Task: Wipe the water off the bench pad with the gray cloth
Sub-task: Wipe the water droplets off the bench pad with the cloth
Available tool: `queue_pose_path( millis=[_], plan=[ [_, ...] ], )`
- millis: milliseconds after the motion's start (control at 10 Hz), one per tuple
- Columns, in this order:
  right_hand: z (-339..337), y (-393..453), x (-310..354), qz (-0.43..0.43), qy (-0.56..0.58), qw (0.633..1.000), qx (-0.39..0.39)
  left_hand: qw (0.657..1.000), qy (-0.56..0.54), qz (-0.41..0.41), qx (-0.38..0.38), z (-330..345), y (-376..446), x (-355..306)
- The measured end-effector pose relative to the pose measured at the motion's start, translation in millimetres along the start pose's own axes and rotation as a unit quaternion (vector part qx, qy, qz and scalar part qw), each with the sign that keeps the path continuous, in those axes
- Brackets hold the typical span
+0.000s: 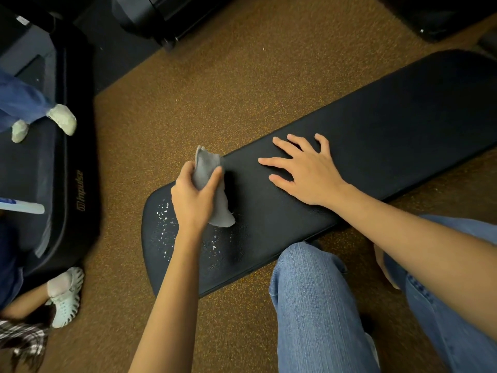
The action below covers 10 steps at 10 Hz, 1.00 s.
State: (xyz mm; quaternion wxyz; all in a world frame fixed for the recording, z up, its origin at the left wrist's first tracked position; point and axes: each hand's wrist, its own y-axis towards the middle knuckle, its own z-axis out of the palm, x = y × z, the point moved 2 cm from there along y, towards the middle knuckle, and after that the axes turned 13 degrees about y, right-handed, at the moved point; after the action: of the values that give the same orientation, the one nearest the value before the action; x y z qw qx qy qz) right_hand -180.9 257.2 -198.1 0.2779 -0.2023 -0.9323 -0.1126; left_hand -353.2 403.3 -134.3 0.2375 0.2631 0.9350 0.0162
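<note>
A long black bench pad (376, 125) runs from lower centre to upper right. Water droplets (166, 224) speckle its near, rounded end. My left hand (195, 196) grips the gray cloth (208, 172) just above that wet end; the cloth's lower corner (223, 219) hangs down to the pad beside the droplets. My right hand (304, 168) lies flat on the pad's middle with its fingers spread, holding nothing.
My knees in blue jeans (314, 305) are close against the pad's near edge. A black treadmill base (67, 189) marked Impulse stands at the left, with other people's feet in pale shoes (63, 118) (66, 297) on and beside it. Brown speckled floor surrounds the bench.
</note>
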Motion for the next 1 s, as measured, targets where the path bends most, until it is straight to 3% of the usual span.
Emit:
queue_pose_path(
  millis=[100, 200, 300, 400, 600, 700, 800, 1000],
  plan=[
    [1, 0, 0, 0.000, -0.001, 1.000, 0.002, 0.986, -0.167, -0.012, -0.006, -5, 6, -11],
    [0, 0, 0, -0.001, 0.001, 1.000, 0.001, 0.974, -0.219, -0.063, -0.018, -3, 7, -3],
    [0, 0, 0, 0.000, 0.007, 1.000, 0.003, 0.998, -0.026, -0.042, -0.030, 7, 1, 18],
    [1, 0, 0, 0.001, 0.003, 1.000, 0.002, 0.996, 0.068, 0.050, -0.025, 15, -7, 27],
    [1, 1, 0, 0.003, 0.003, 1.000, 0.004, 0.956, 0.195, 0.176, 0.128, 42, -20, 28],
    [1, 1, 0, 0.002, 0.004, 1.000, 0.000, 0.935, 0.258, 0.214, 0.118, 47, -17, 24],
    [2, 1, 0, 0.002, 0.005, 1.000, -0.002, 0.928, 0.261, 0.232, 0.129, 52, -10, 17],
    [1, 1, -1, -0.001, 0.007, 1.000, -0.002, 0.956, 0.185, 0.204, 0.098, 58, -19, 17]
  ],
)
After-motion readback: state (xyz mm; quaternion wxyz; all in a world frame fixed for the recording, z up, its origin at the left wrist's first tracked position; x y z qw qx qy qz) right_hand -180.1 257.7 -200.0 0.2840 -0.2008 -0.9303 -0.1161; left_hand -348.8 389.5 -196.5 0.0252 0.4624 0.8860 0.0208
